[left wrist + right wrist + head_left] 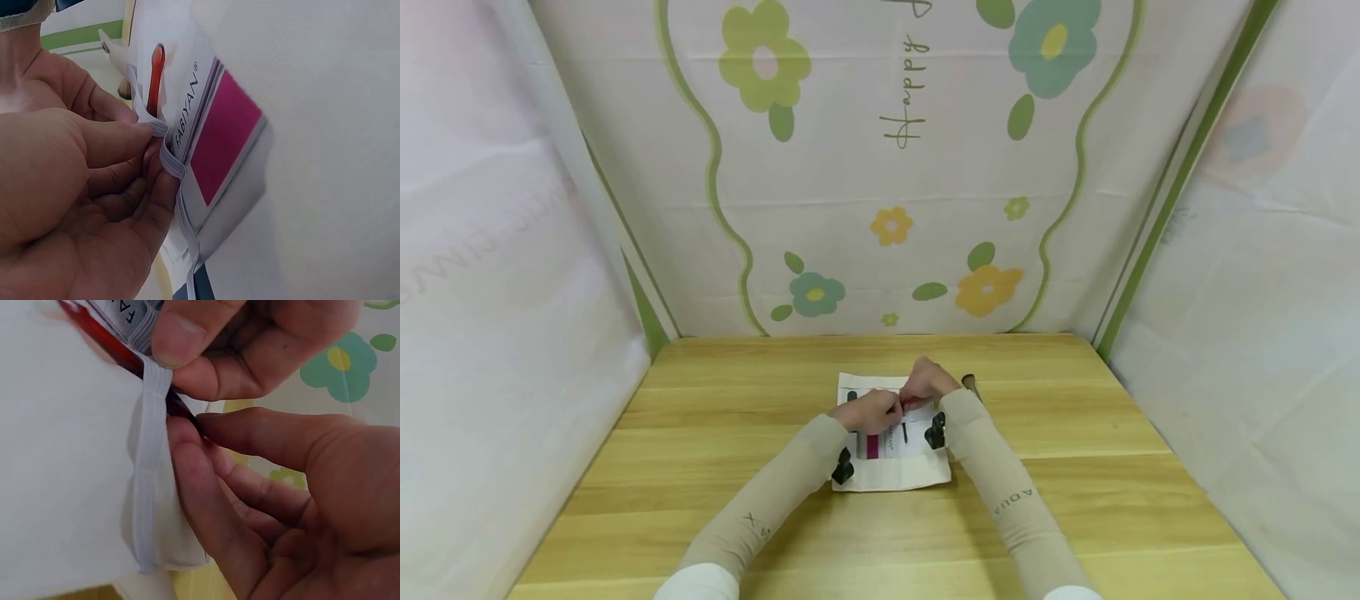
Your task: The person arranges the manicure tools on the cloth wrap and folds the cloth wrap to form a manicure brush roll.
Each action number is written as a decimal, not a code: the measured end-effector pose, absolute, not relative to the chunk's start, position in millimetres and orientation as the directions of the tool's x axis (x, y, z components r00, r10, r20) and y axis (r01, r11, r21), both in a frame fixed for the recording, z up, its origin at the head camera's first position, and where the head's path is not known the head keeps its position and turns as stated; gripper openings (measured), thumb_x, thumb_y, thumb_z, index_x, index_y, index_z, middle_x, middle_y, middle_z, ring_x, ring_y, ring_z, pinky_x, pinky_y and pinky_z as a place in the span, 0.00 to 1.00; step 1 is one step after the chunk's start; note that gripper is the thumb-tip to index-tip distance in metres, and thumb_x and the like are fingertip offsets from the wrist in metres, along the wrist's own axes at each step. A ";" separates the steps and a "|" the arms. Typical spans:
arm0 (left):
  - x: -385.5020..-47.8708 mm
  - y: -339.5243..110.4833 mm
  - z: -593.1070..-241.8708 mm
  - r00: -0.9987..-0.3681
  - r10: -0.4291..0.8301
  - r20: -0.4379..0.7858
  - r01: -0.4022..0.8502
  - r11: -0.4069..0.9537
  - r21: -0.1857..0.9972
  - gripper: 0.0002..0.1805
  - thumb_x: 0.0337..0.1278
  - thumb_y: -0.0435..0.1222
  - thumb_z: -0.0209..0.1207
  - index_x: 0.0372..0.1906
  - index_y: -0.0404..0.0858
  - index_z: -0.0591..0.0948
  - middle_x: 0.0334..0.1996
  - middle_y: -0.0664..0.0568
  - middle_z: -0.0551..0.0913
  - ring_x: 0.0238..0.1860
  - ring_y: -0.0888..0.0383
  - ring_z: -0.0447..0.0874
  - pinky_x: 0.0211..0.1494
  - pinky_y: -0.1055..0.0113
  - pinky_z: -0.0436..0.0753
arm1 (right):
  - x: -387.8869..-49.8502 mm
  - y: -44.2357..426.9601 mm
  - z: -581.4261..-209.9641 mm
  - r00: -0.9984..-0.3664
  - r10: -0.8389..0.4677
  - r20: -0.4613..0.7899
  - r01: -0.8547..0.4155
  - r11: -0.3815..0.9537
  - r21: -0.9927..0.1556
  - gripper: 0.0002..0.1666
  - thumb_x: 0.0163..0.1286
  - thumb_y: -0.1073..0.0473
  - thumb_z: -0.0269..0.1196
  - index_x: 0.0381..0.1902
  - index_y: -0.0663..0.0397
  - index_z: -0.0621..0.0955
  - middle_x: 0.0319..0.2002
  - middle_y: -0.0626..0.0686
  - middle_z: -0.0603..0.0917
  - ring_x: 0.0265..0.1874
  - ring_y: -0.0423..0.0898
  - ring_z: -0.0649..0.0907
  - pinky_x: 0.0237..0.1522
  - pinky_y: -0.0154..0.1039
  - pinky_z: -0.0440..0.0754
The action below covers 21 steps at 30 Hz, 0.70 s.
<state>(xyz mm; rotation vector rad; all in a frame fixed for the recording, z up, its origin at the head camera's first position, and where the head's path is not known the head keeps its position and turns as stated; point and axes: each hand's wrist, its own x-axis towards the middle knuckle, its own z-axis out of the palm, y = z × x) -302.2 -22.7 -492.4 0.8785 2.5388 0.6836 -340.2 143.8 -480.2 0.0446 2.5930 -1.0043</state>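
Observation:
A white fabric pouch (895, 475) lies flat on the wooden table, with a light elastic band (145, 494) running across it. My left hand (880, 411) pinches the band between thumb and finger where it bulges into loops. A slim, glossy red tool (156, 78) with a rounded end passes under the band; its exact kind cannot be told. In the right wrist view, my right hand (250, 494) pinches the tool's darker end with thumb and fingers. Beside it, a flat box marked FABIYAN (228, 134), with a magenta panel, sits on the pouch, partly covered by a fabric flap.
A brush (970, 383) with a dark head lies on the table just right of the pouch, partly hidden by the right forearm. The wooden table (715, 433) is enclosed by white, flower-printed cloth walls at the back and sides.

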 end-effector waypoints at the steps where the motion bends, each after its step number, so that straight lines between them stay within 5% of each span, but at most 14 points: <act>1: -302.1 -22.8 -492.6 -0.739 0.650 -0.181 0.470 0.688 0.552 0.09 0.81 0.33 0.51 0.44 0.37 0.81 0.39 0.50 0.82 0.36 0.60 0.76 0.46 0.65 0.78 | -339.1 144.6 -479.0 -0.932 -0.117 -0.342 0.146 0.744 -0.652 0.08 0.62 0.67 0.73 0.23 0.64 0.89 0.22 0.58 0.90 0.14 0.40 0.83 0.22 0.32 0.83; 14: -297.4 -22.5 -495.0 -0.755 0.637 -0.156 0.447 0.674 0.588 0.09 0.81 0.32 0.51 0.46 0.35 0.82 0.42 0.48 0.84 0.38 0.59 0.77 0.49 0.63 0.80 | -333.9 153.6 -478.3 -0.924 -0.141 -0.356 0.098 0.812 -0.576 0.13 0.59 0.61 0.75 0.17 0.54 0.85 0.14 0.46 0.77 0.16 0.38 0.76 0.22 0.31 0.73; 21: -298.8 -25.4 -498.2 -0.761 0.634 -0.138 0.432 0.654 0.621 0.07 0.80 0.33 0.54 0.46 0.35 0.82 0.41 0.49 0.85 0.36 0.61 0.76 0.45 0.67 0.78 | -327.7 173.6 -468.4 -0.935 -0.175 -0.308 0.068 0.765 -0.640 0.12 0.66 0.60 0.74 0.26 0.63 0.91 0.24 0.56 0.90 0.20 0.44 0.87 0.29 0.35 0.85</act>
